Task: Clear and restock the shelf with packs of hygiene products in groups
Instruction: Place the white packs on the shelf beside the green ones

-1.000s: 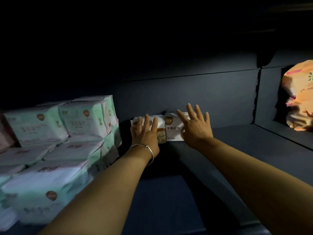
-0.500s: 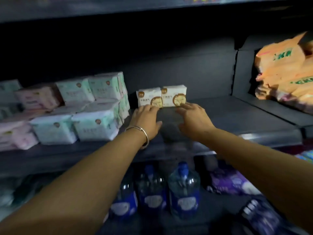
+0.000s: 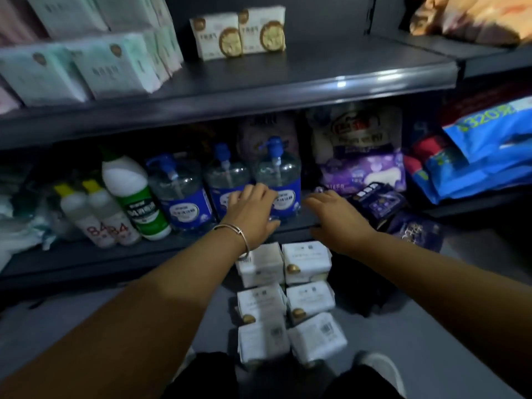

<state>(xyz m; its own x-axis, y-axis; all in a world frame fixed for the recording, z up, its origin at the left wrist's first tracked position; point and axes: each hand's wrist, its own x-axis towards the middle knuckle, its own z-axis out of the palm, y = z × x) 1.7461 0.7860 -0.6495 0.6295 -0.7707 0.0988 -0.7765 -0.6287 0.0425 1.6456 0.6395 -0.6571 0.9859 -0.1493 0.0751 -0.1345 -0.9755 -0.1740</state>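
Both the left hand (image 3: 253,210) and right hand (image 3: 335,216) hang relaxed, holding nothing, above the white packs (image 3: 283,298) on the floor. Best grip a neighbouring pair together, squarely, so they join the two packs (image 3: 239,33) on the shelf (image 3: 316,79) as one group.

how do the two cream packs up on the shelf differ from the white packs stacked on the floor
The two cream packs stand upright on the grey metal shelf, round gold-brown emblems facing out; the white packs on the floor lie flat, plain printed sides with barcodes up. The shelf holds one side-by-side pair; the floor pile has six visible, in two columns. Both are small, soft-wrapped rectangular packs with a gold badge.
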